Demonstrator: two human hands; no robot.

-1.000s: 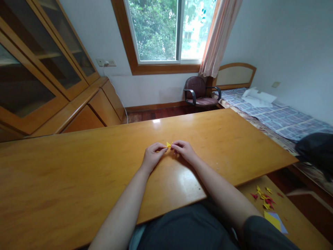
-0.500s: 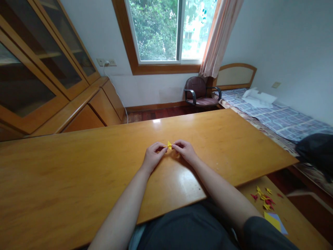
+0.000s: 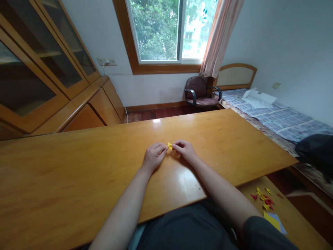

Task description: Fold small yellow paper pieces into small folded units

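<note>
Yellow paper (image 3: 170,146), small and folded, lies in the narrow gap between the two hands, over the middle of the bench (image 3: 78,166). The fingers of the left hand (image 3: 153,157) pinch its left end, and the fingers of the right hand (image 3: 185,150) pinch the right end, thumbs against fingertips. Whether it touches the wood below, I cannot tell. At the left, the cabinet (image 3: 54,71) has glass doors, with pale shelves (image 3: 49,54) showing inside. The paper's visible part has sharp corners, one jutting up; its finer folds are too small to make out. On a lower bench (image 3: 305,222) at the right, red and yellow folded pieces (image 3: 264,198) lie clustered near yellow and pale violet sheets (image 3: 272,221).
</note>
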